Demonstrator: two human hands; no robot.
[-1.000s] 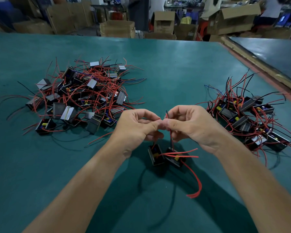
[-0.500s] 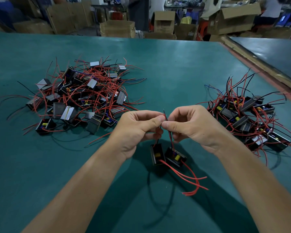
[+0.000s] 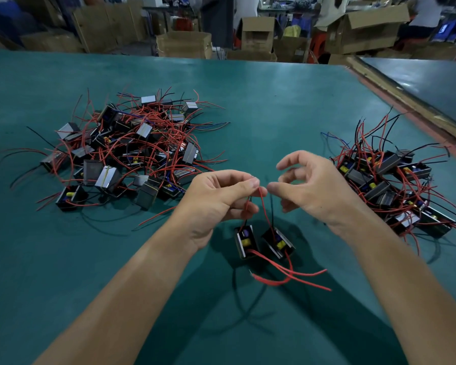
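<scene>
A: What's the left hand (image 3: 216, 204) doing?
B: Thumb and forefinger pinch the wires (image 3: 264, 209) at the top; they run straight down to two black boxes (image 3: 277, 242) between the hands.
A: And the right hand (image 3: 313, 191)?
B: Loosely open, empty, just right of the wires.

left module (image 3: 244, 241): black box, yellow part showing, below left hand (image 3: 216, 198) | right module (image 3: 278, 242): alike, tilted, just beside it, left of right hand (image 3: 311, 191) | top wires (image 3: 263, 206): red and black, pinched by left fingertips | red leads (image 3: 287, 276): trailing loose, nearer the person
</scene>
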